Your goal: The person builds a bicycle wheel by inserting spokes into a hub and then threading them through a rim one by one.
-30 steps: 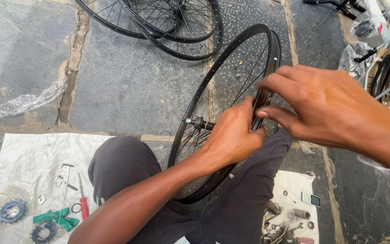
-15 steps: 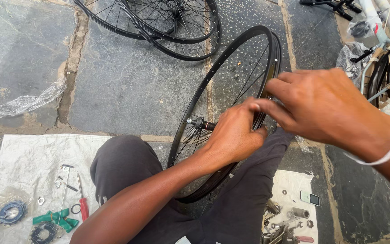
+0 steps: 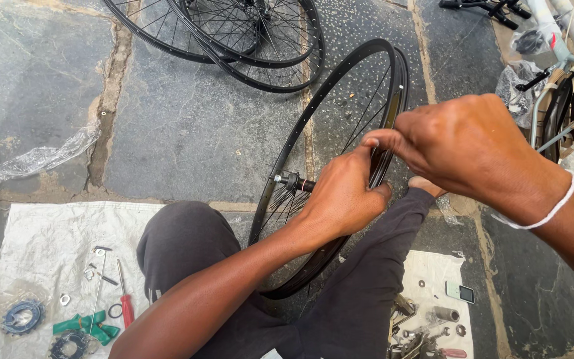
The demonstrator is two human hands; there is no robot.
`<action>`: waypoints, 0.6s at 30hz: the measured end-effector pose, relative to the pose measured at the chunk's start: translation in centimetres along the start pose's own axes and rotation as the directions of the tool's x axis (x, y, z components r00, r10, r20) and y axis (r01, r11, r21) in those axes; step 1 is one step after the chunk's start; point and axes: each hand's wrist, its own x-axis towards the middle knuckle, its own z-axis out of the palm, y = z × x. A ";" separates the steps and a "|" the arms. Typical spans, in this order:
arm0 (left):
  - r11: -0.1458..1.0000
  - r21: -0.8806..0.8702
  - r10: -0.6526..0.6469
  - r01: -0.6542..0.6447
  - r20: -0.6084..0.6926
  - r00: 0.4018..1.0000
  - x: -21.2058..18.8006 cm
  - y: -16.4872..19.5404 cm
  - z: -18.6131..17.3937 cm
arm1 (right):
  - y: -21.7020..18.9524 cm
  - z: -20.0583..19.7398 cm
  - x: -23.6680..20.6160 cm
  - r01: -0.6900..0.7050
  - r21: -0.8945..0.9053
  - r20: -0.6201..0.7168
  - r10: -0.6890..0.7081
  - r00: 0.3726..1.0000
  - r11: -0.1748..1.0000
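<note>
Hands (image 3: pixel 393 179) apparently gripping wheel rim (image 3: pixel 313 119)

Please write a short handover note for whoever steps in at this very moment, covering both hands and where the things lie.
Left hand: closed around the black wheel rim, steadying it upright between the knees.
Right hand: fingertips pinched at the rim's inner edge beside the left hand; what they hold is hidden.
Hub axle faces left.
Red-handled screwdriver, green tool and cogs lie on the white sheet; more spoked wheels lie on the paving ahead.
Done: cannot tell. Left: work at the rim is under way.
</note>
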 end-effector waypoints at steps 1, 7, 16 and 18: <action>1.000 -0.001 0.005 -0.005 -0.003 1.000 0.0 -0.1 0.1 | 0.0 0.0 0.0 -0.038 0.044 0.001 0.038 0.999 0.998; 0.999 -0.031 -0.036 0.036 0.001 0.999 0.4 -0.7 0.5 | -0.4 1.1 -0.3 0.197 0.082 -0.332 -0.160 0.930 0.977; 0.973 -0.182 0.150 -0.142 0.029 0.988 -4.7 -3.7 -1.9 | -0.1 2.0 0.9 0.107 0.014 -0.535 -0.083 0.841 0.994; 0.959 0.021 0.281 -0.283 0.073 0.957 -5.7 -4.7 -1.3 | 0.5 3.2 1.1 0.107 0.051 -0.549 -0.062 0.833 0.993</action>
